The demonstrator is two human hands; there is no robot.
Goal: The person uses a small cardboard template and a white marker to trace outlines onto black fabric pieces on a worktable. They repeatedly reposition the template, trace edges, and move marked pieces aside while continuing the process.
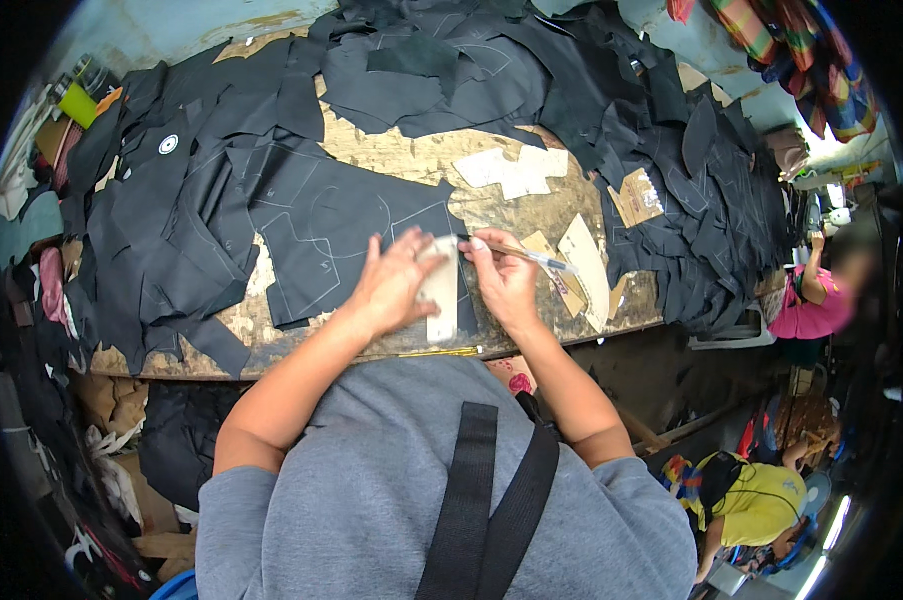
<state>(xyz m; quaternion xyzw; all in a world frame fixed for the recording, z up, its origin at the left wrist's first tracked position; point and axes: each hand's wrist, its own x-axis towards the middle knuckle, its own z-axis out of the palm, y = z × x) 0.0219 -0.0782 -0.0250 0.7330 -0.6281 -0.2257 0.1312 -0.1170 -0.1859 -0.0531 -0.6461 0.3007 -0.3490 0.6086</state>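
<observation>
head view: a pale card strip (442, 312) is seen lying lengthwise on a black sheet (357, 215), toward the sheet's right end and near the front edge of a worn wooden table (372, 146). the strip's upper part is covered by the left hand (396, 282), which is held open, fingers spread, with nothing gripped; whether it is pressed down firmly cannot be told, as the fingers are blurred. in the right hand (506, 283) a slim pen (544, 258) is pinched between thumb and fingers, its near end brought close to the strip's right edge. contact of the tip cannot be made out.

pale outlines are already drawn on the sheet to the left. other card shapes (512, 172) are left lying beyond the hands, and a yellow rule (437, 351) is set along the table's front edge.

step in hand, as judged: the strip is being placed or held for tracing. for a clean line, the strip would need to be kept flat and the tip guided along its edge.
</observation>
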